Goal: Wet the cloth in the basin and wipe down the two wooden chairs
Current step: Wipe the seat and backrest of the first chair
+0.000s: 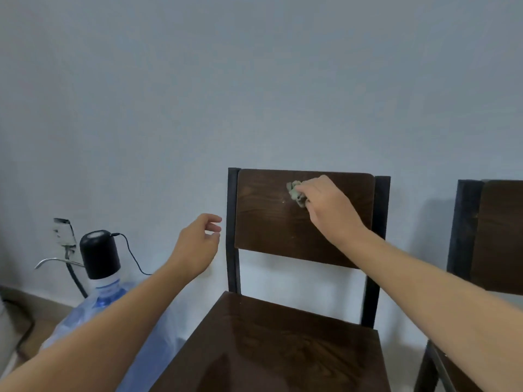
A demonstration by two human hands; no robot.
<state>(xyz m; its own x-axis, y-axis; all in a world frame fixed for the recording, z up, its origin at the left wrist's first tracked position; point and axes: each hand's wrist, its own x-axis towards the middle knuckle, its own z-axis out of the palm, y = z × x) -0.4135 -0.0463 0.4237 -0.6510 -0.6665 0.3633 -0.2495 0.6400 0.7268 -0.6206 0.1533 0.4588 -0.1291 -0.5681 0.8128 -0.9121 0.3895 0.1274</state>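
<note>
The right hand reaches forward to the backrest of the nearer wooden chair and presses a small, crumpled grey-green cloth against the dark wood, near the top edge and a little right of the panel's middle. The fingers are curled down around the cloth, bunching it between fingertips and thumb, so that only a wad of it shows to the left of the knuckles. A few pale specks mark the wood just left of the cloth.

The left hand hangs in the air just beside the chair's black left upright, apart from it and holding nothing; its fingers are loosely spread and slightly bent, tips pointing towards the post.

The chair's seat shines below the backrest, with both bare forearms stretched over it from the bottom corners of the view. A second wooden chair of the same build stands just to the right, cut off by the edge of the frame.

On the floor to the left stands a large blue water bottle topped with a black pump dispenser, its thin metal spout pointing left and a black cable running from its top. A wall socket sits behind it on the pale wall.
</note>
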